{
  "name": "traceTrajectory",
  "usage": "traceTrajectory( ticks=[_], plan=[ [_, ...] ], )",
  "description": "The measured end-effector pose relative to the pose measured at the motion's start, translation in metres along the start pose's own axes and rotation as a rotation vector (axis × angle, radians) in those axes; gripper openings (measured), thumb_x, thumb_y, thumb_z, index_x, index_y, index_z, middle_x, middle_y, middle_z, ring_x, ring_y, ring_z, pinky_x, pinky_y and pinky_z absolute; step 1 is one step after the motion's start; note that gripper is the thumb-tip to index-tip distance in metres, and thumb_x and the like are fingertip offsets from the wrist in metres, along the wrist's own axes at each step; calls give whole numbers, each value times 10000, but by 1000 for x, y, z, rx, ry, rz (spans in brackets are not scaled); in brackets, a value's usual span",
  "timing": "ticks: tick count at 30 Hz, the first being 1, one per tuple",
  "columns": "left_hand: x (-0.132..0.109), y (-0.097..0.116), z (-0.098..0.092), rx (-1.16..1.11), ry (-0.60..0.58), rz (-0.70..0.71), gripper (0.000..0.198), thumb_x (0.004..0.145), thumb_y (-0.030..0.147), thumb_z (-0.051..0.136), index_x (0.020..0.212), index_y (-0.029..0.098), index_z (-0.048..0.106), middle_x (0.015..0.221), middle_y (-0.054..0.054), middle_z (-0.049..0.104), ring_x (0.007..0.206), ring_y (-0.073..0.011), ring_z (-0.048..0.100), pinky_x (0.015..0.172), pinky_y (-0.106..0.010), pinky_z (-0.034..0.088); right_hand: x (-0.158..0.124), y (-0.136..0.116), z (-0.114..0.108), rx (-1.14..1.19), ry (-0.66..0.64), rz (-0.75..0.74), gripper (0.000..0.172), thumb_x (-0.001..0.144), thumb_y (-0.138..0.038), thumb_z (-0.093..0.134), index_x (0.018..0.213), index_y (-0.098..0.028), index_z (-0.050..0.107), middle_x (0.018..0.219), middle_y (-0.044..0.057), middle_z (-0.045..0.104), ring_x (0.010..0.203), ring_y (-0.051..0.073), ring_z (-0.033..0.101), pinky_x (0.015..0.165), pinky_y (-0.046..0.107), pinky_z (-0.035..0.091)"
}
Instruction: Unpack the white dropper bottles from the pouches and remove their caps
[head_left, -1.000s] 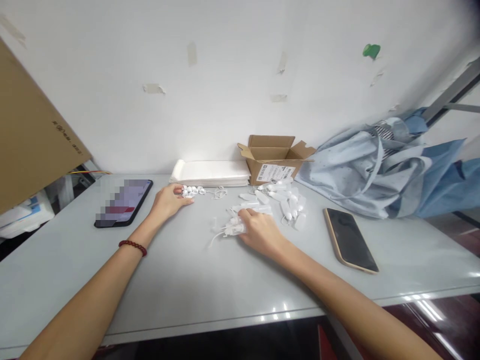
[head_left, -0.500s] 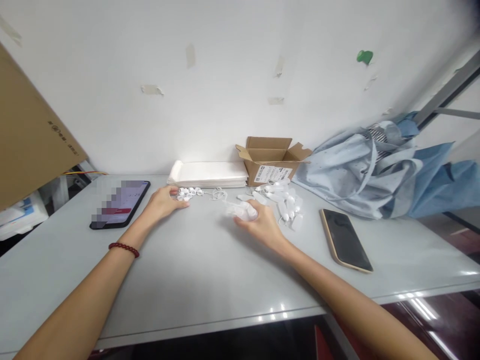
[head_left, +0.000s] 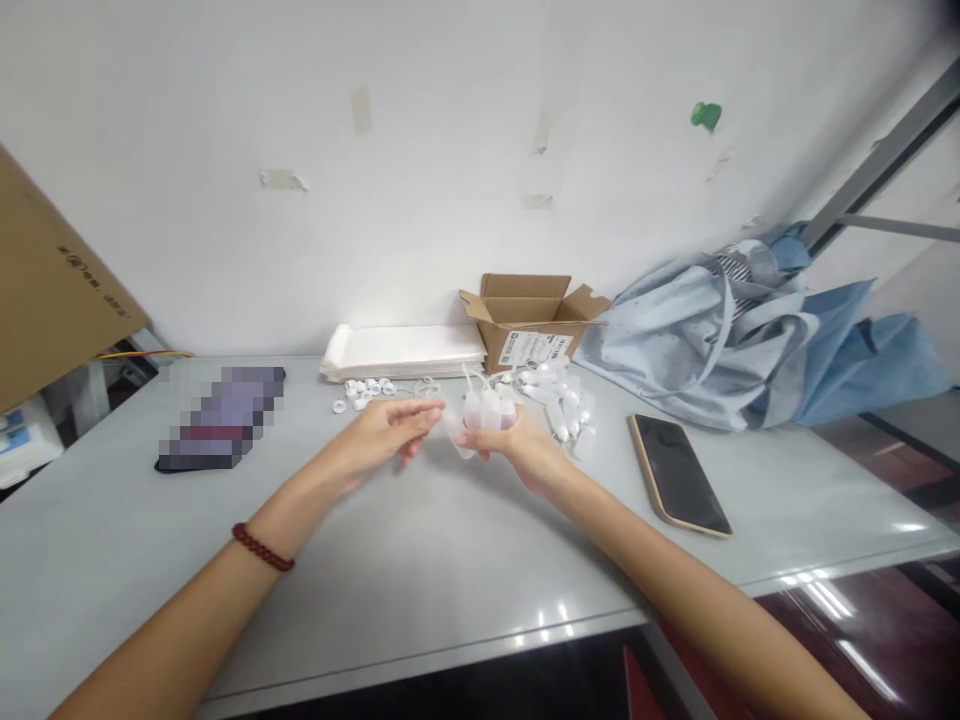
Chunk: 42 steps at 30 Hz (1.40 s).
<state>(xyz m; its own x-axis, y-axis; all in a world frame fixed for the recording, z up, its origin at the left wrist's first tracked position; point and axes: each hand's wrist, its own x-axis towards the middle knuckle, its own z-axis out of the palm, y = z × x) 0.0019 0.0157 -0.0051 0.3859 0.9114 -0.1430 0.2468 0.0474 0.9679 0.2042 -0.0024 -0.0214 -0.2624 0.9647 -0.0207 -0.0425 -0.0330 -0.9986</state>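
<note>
Clutching white plastic pieces point(head_left: 480, 408) in right hand point(head_left: 517, 445) grip | left hand point(head_left: 382, 432) grip wide, just beside

White plastic pieces point(head_left: 484, 408), brown cardboard box point(head_left: 529, 318), pale blue cloth point(head_left: 697, 335), dark red bead bracelet point(head_left: 262, 548).

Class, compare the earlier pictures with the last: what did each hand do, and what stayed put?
The right hand closed on a bunch of tubes and lifted it off the table. The left hand left the caps and came across toward the bunch. The phone, box, bag and tube pile stayed put.
</note>
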Motion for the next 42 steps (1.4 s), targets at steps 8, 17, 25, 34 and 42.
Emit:
traceTrajectory(
  ticks=[8, 17, 25, 34, 42],
  plan=[
    [9, -11, 5, -179, 284, 111, 308, 769, 457, 634, 730, 153, 662, 562, 41, 408, 490, -88, 386, 476, -236, 322, -3, 8, 7, -107, -54, 104, 260, 565, -299, 764, 675, -164, 570, 650, -37, 525, 596, 102, 450, 516, 238, 332],
    [1, 2, 4, -16, 6, 74, 301, 665, 421, 746, 815, 164, 706, 732, -37, 620, 577, -129, 503, 557, -275, 431, -6, 2, 13, -147, -69, 87, 193, 571, -242, 726, 692, -166, 596, 630, -49, 518, 587, 94, 441, 516, 225, 313],
    [0, -2, 22, 106, 78, 216, 330, 687, 462, 730, 886, 199, 704, 835, -31, 636, 693, -161, 559, 638, -276, 455, -4, 9, 13, -153, -86, 91, 160, 568, -201, 711, 683, -166, 605, 590, -68, 484, 534, 74, 400, 508, 213, 317],
    [2, -11, 25, -105, 63, 130, 322, 783, 461, 642, 619, 189, 694, 483, 29, 422, 487, -109, 352, 528, -268, 310, -6, 7, 15, -205, -161, 127, 184, 588, -235, 705, 752, -167, 656, 573, -72, 485, 495, 66, 364, 464, 217, 279],
    [5, -10, 28, -234, 192, 105, 334, 718, 418, 708, 519, 162, 628, 486, 29, 424, 473, -85, 327, 486, -260, 279, -3, 11, 14, -229, -141, 205, 181, 571, -227, 690, 607, -184, 518, 492, -83, 425, 432, 69, 356, 411, 222, 265]
  ],
)
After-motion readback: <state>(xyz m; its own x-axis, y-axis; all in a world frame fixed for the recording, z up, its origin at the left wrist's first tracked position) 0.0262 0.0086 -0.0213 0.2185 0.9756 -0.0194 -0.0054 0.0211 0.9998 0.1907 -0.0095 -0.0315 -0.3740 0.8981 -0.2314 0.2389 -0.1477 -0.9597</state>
